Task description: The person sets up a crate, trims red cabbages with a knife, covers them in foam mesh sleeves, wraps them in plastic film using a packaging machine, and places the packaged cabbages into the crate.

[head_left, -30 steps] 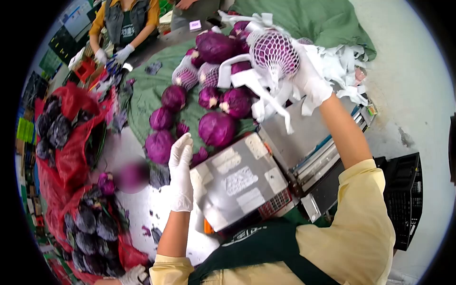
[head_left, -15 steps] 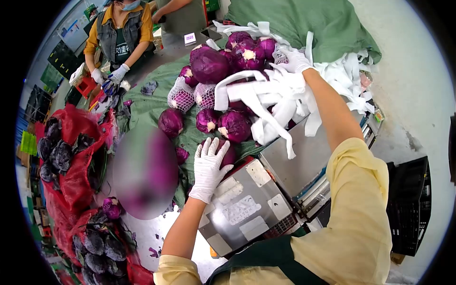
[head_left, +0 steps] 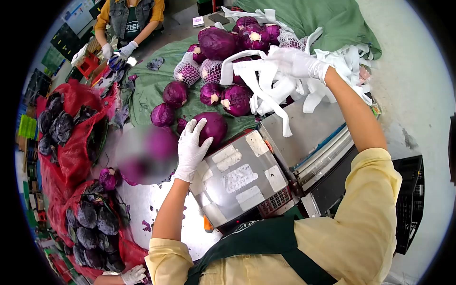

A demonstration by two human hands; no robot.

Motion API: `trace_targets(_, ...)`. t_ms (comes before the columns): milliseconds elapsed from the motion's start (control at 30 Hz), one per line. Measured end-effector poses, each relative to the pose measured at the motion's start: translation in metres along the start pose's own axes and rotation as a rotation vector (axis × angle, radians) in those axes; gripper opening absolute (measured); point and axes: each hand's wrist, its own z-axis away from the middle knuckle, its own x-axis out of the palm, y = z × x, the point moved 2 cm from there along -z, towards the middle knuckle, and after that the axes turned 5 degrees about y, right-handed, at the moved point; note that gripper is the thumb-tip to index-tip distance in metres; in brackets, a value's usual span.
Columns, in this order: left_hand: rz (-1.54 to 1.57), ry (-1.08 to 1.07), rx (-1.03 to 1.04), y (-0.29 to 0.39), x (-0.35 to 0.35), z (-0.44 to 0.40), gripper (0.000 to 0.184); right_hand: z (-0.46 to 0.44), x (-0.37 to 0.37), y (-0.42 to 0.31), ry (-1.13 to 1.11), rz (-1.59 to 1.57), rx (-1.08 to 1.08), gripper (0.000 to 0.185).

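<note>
My left hand (head_left: pixel 191 149), in a white glove, has its fingers and thumb against the left side of a red cabbage (head_left: pixel 212 127) at the far edge of the scale's metal plate (head_left: pixel 232 187). Smeared by motion, my gloved right hand (head_left: pixel 299 62) is over a pile of white mesh sleeves (head_left: pixel 270 83); its fingers do not show clearly. Beyond, several red cabbages (head_left: pixel 217 43) are heaped on a green cloth (head_left: pixel 147 90). White netting covers some of them, such as the netted cabbage (head_left: pixel 187 71).
Red mesh sacks (head_left: pixel 71 161) with dark-leaved cabbages lie on the left. Across the table stands a person (head_left: pixel 130 23) in gloves. Another person's gloved hand (head_left: pixel 134 274) shows at bottom left. A black crate (head_left: pixel 409 199) stands at right. A blurred patch hides part of the table.
My left hand has moved left from the cabbage's top to its side, and more of that cabbage shows. My right hand has drawn back from the netted cabbage over the white sleeves.
</note>
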Motion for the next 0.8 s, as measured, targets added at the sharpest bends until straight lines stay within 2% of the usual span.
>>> trace_targets(33,-0.004,0.011,-0.004,0.006,-0.004,0.004,0.058,0.0,-0.002,-0.011,0.003,0.005,-0.01,0.058)
trace_targets(100,0.116,0.065,-0.062,0.018,-0.014,0.012,0.052,-0.004,-0.01,-0.034,0.243,0.617,-0.081,0.055)
trace_targets(133,0.223,0.089,-0.082,0.025,-0.018,0.017,0.046,-0.007,0.014,-0.031,0.374,0.674,-0.325,0.054)
trace_targets(167,0.218,0.13,-0.036,0.031,-0.024,0.024,0.043,-0.007,0.017,-0.047,0.294,0.571,-0.289,0.049)
trace_targets(267,0.263,0.166,-0.082,0.038,-0.044,0.05,0.042,-0.007,0.018,-0.081,0.427,0.507,-0.487,0.055)
trace_targets(333,0.263,0.211,-0.117,0.043,-0.07,0.07,0.04,-0.002,-0.019,-0.114,0.139,0.43,0.043,0.041)
trace_targets(433,0.402,0.292,-0.215,0.044,-0.1,0.101,0.035,-0.006,-0.012,-0.076,0.569,0.288,0.144,0.057)
trace_targets(467,0.467,0.288,-0.282,0.05,-0.112,0.109,0.033,0.002,-0.031,-0.101,0.64,0.277,0.106,0.062)
trace_targets(500,0.464,0.298,-0.284,0.054,-0.117,0.116,0.033,0.002,-0.041,-0.119,0.595,0.352,0.167,0.055)
trace_targets(567,0.927,0.394,-0.542,0.056,-0.118,0.129,0.033,-0.004,-0.041,-0.147,0.463,0.334,0.191,0.025)
trace_targets(600,0.938,0.392,-0.485,0.055,-0.119,0.131,0.042,0.004,-0.048,-0.168,0.284,0.176,0.277,0.028)
trace_targets(633,0.94,0.396,-0.484,0.059,-0.122,0.131,0.042,0.007,-0.04,-0.178,0.36,0.301,0.183,0.033)
trace_targets(667,0.969,0.431,-0.495,0.068,-0.126,0.13,0.049,0.009,-0.034,-0.191,0.463,0.364,-0.092,0.035)
trace_targets(733,1.079,0.457,-0.531,0.087,-0.138,0.127,0.071,0.016,-0.023,-0.217,0.401,0.084,-0.139,0.037)
trace_targets(767,1.135,0.461,-0.502,0.094,-0.139,0.125,0.078,0.023,-0.021,-0.251,0.228,-0.244,0.096,0.037)
trace_targets(800,1.093,0.464,-0.451,0.104,-0.141,0.125,0.078,0.031,-0.018,-0.277,0.216,-0.296,0.053,0.038)
